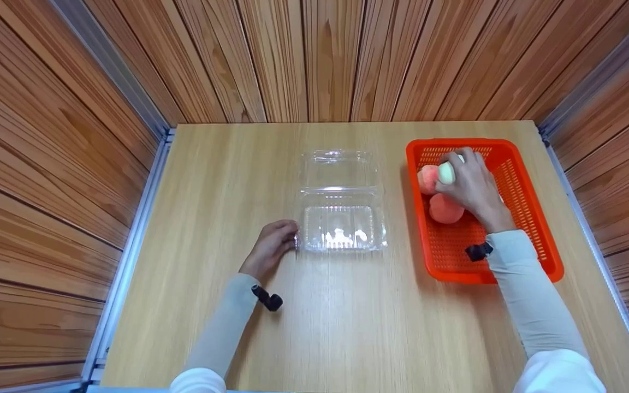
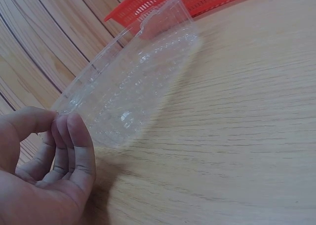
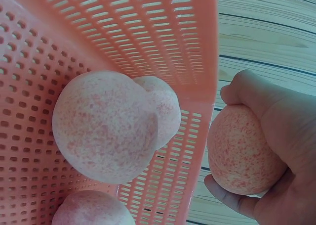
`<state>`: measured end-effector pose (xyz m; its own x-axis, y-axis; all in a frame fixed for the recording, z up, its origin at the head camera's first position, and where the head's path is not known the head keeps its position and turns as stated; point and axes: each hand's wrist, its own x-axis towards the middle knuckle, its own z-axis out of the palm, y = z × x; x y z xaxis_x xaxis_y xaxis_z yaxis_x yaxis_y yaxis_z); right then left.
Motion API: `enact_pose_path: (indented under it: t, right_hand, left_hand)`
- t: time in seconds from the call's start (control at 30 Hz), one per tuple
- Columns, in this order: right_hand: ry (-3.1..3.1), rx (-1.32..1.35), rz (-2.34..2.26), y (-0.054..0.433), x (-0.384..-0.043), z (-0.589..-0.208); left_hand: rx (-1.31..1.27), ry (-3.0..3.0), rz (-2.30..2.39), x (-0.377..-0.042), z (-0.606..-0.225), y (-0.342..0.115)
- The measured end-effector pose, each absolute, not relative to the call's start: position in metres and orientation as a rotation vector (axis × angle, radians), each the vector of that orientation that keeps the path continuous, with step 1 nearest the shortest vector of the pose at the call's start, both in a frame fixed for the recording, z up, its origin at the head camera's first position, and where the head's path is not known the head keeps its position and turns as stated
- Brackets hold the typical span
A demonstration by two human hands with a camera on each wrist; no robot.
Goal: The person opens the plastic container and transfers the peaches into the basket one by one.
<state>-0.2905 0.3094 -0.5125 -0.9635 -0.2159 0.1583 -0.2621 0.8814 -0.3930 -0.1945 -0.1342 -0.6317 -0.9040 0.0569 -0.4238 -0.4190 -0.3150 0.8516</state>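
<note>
A clear plastic clamshell box (image 1: 338,218) lies with its lid folded back on the table. My left hand (image 1: 272,243) is at its left edge, and in the left wrist view the thumb and fingertips pinch the rim of the box (image 2: 133,86). Over the far part of an orange-red basket (image 1: 429,267), my right hand (image 1: 473,188) grips a peach (image 1: 446,173), its pale green side showing in the head view. The right wrist view shows the pink-speckled side of this held peach (image 3: 244,151), level with the basket's rim, thumb and fingers around it.
More peaches lie in the basket: one pink peach (image 1: 445,209) near the hand, another peach (image 1: 428,179) by the left wall, and a large speckled peach (image 3: 103,126) in the right wrist view. Wooden plank walls (image 1: 328,60) enclose the table (image 1: 314,338).
</note>
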Motion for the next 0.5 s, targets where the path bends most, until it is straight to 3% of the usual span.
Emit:
enact_pose_path:
  t: [0.5]
  right_hand:
    - [-2.977,0.332,0.679,0.3168,-0.2935,-0.5177]
  left_hand:
    - [-0.475,1.636,2.265,-0.1954,-0.6305,-0.1337]
